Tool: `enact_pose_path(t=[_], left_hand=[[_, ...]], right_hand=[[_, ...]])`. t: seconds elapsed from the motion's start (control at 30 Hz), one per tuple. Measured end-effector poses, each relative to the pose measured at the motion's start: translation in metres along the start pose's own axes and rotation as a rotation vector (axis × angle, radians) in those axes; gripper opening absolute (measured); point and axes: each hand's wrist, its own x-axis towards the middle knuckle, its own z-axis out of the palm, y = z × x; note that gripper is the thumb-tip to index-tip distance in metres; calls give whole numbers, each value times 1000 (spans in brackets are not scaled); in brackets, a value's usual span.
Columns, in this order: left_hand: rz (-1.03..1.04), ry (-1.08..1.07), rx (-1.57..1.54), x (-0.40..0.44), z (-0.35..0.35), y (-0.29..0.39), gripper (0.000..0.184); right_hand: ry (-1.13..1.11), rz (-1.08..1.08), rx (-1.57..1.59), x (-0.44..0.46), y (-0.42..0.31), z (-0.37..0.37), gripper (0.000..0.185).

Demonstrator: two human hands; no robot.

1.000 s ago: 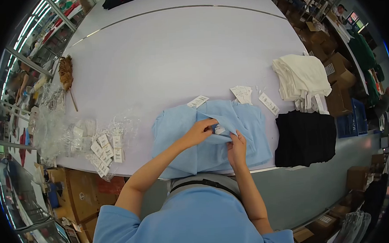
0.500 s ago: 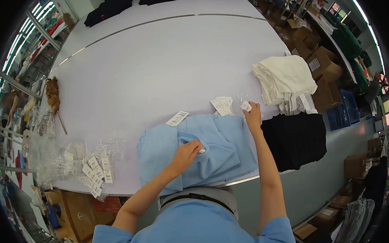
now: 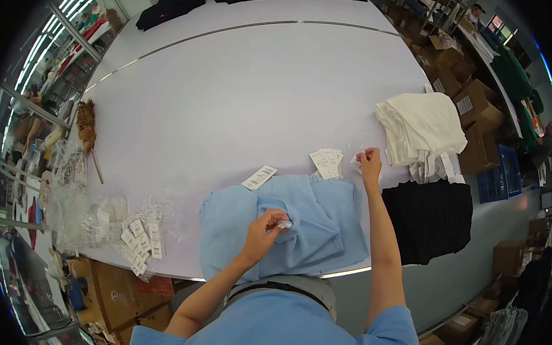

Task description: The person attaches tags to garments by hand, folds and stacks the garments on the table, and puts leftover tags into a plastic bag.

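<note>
Light blue folded garments (image 3: 310, 233) lie at the near edge of the table in front of me. My left hand (image 3: 262, 237) rests over them, thumb and fingers pinched on a small white label (image 3: 284, 224) at a gathered part of the top garment. Past their far right corner, my right hand (image 3: 370, 162) is closed in a pinch just above the table. A small clear-and-white packet (image 3: 355, 164) lies beside its fingertips; whatever the fingers hold is too small to make out. White printed tags (image 3: 327, 162) and a single printed tag (image 3: 259, 177) lie along the garments' far edge.
White folded garments (image 3: 420, 127) and black folded garments (image 3: 428, 221) are stacked on the right. Clear plastic bags (image 3: 65, 202) and several printed tags (image 3: 143, 242) lie left, near a brown duster (image 3: 87, 126). Dark garments line the far end; cardboard boxes (image 3: 475, 109) stand beyond the right edge.
My right hand has shifted from the small packet to just above it, its fingers drawn closer together. My left hand has lifted the white label slightly into view. The whole view has shifted slightly.
</note>
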Motion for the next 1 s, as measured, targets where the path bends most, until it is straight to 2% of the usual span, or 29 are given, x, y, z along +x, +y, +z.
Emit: enact_pose_path(t=[0.03,0.07,0.13,0.2,0.23,0.3,0.4,0.47,0.63,1.0], left_hand=[[31,16,22,1,1,-1,29],[12,28,17,1,3,1,29],[27,49,33,-2,4,2,31],[37,54,43,-6,2,-3,31],[53,42,55,-9,2,-6,31],[103,7,85,-8,2,-9,32],[58,5,-29,-14,2,-12,31],[14,12,-139,-18,0,-13,31],[23,38,-243,-28,-4,-11,30],[52,28,-214,-36,-6,-6,30]], right_hand=[[-27,9,120,-15,-32,-14,10],[-44,23,113,-30,-52,-27,10],[-153,-81,110,-66,-91,-48,15],[-258,-139,-3,-112,-132,-60,19],[-299,-159,-16,-138,-150,-59,21],[-371,-362,-185,-190,-187,-53,22],[-519,-348,-40,-257,-197,-24,23],[-439,-112,136,-286,-189,3,16],[-239,-312,-62,-301,-163,22,7],[-165,-405,-134,-314,-168,29,7]])
